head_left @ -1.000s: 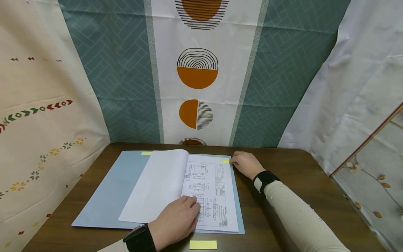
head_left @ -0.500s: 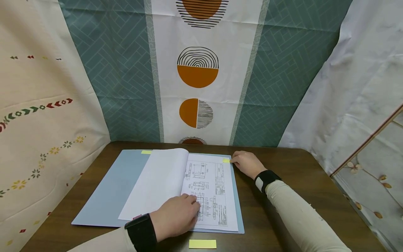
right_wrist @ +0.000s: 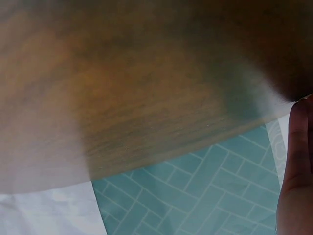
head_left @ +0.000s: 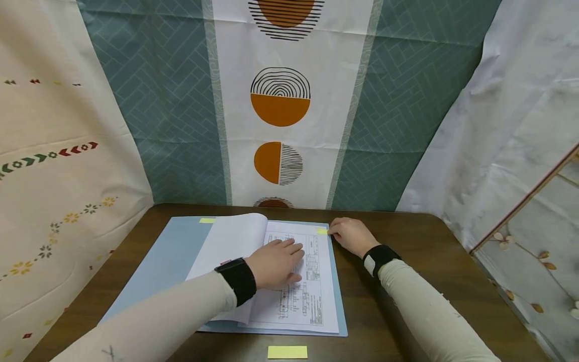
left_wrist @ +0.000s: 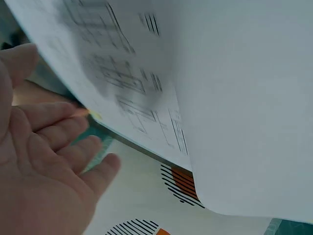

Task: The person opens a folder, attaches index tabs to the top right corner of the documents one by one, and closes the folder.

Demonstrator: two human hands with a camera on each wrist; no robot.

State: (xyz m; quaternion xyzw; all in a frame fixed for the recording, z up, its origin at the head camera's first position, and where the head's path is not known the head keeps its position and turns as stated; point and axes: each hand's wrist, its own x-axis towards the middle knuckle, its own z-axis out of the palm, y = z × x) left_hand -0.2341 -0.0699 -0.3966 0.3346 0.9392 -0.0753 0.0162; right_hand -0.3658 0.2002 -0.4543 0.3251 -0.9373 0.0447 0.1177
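Note:
A light blue folder (head_left: 149,261) lies spread on the table, with a stack of white sheets in it. Over its right half is a page of technical drawings (head_left: 312,314); a blank-backed page (head_left: 230,236) is folded over to the left, curling at the spine. My left hand (head_left: 277,264) hovers close over the drawings, fingers spread and straight, holding nothing; the left wrist view shows its palm (left_wrist: 44,166) beside the page. At the page's upper right corner, my right hand (head_left: 353,236) pinches the edge of a yellow sticky note (head_left: 321,231). Its fingertips are partly hidden.
Another yellow sticky note (head_left: 207,220) marks the folder's top left. A yellow strip (head_left: 287,352) lies on the brown wooden table (head_left: 420,261) near the front edge. Patterned cloth (head_left: 181,100) hangs behind the table and at both sides.
My left hand has lifted from the lower part of the drawing page and moved up and slightly right, its fingers spreading. My right hand stays at the sticky note.

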